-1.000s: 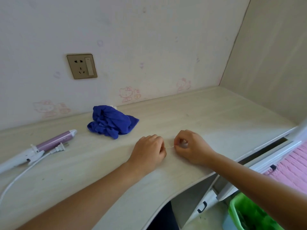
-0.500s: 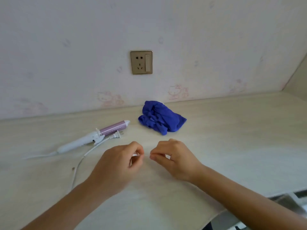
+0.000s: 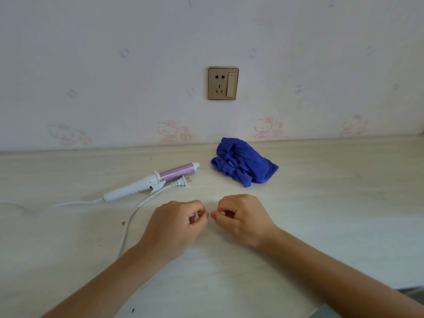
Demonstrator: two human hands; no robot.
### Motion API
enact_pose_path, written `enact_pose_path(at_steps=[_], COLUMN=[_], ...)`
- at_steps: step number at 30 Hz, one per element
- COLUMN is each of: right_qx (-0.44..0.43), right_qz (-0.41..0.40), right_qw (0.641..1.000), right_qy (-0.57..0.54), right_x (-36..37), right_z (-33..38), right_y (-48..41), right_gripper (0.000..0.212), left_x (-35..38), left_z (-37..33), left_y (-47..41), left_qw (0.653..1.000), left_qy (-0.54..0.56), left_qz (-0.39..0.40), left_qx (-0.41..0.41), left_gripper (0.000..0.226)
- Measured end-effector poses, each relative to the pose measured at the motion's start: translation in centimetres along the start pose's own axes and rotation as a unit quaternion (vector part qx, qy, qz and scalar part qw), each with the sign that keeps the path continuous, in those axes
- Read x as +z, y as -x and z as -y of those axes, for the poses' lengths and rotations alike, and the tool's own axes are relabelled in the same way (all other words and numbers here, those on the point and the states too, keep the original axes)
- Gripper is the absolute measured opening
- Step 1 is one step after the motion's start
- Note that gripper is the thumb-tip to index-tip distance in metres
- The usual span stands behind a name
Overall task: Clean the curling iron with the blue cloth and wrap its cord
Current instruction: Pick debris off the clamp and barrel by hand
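A pale wooden desk [image 3: 321, 214] runs along a wall [image 3: 114, 65] printed with faint pink cartoon cats, and a person's two bare forearms reach in over its near edge. Toward the back of the desk lies the cloth [image 3: 243, 166], blue and crumpled in a heap. Just to the left of it, apart from it, lies the iron [image 3: 151, 182], its white handle toward the left and its lilac barrel pointing at the cloth. The cord [image 3: 128, 226] trails loose off the left and loops back past the left wrist, unwrapped.

The left hand [image 3: 176, 222] and right hand [image 3: 241, 216] sit almost knuckle to knuckle at the desk's middle, fingers curled. A socket [image 3: 223, 83] on the wall stands empty; the plug [image 3: 182, 181] rests beside the barrel.

The left hand pinches a thin white strip [image 3: 197, 214], perhaps a tie, and the right seems to nip its other end, though it is too small to be sure. Neither cleaning nor wrapping looks begun. The next move likely calls for freeing a hand to take the cloth, the other steadying the iron.
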State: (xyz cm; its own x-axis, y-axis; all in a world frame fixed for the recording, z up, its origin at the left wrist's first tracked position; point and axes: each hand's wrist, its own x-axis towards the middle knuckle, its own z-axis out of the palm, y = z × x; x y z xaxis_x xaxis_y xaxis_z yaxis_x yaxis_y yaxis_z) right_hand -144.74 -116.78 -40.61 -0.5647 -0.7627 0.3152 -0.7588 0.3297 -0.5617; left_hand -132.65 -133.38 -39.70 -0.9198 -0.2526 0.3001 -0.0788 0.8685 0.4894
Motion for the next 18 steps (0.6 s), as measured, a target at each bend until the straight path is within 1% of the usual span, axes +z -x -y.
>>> enact_pose_path(at_steps=[4, 6, 10, 12, 15, 17, 18], right_qx=[0.04, 0.072, 0.14, 0.145, 0.135, 0.126, 0.117], right_qz=[-0.027, -0.048, -0.082, -0.089, -0.086, -0.074, -0.064], right_qw=[0.998, 0.994, 0.984, 0.983, 0.984, 0.987, 0.989], right_qy=[0.047, 0.069, 0.077, 0.074, 0.075, 0.069, 0.064], right_x=[-0.3, 0.0, 0.3, 0.0, -0.3, -0.8, -1.0], right_z=[0.3, 0.4, 0.2, 0.0, -0.4, -0.7, -0.9], right_y=[0.0, -0.1, -0.3, -0.1, 0.4, 0.7, 0.8], right_gripper=[0.043, 0.046, 0.05, 0.05, 0.051, 0.049, 0.045], left_x=[0.7, 1.0, 1.6, 1.9, 2.1, 1.8, 1.5], left_z=[-1.2, -1.8, -3.0, -3.3, -3.5, -3.4, -3.3], left_y=[-1.1, -1.9, -3.4, -3.7, -3.7, -3.6, -3.6], left_qw=[0.999, 0.997, 0.991, 0.989, 0.988, 0.99, 0.991], left_qy=[-0.03, -0.069, -0.133, -0.145, -0.146, -0.128, -0.113], left_qz=[-0.01, -0.001, 0.012, 0.02, 0.039, 0.05, 0.055], left_qx=[-0.017, -0.019, 0.006, 0.019, 0.021, 0.028, 0.038], left_gripper=[0.031, 0.037, 0.049, 0.049, 0.04, 0.036, 0.035])
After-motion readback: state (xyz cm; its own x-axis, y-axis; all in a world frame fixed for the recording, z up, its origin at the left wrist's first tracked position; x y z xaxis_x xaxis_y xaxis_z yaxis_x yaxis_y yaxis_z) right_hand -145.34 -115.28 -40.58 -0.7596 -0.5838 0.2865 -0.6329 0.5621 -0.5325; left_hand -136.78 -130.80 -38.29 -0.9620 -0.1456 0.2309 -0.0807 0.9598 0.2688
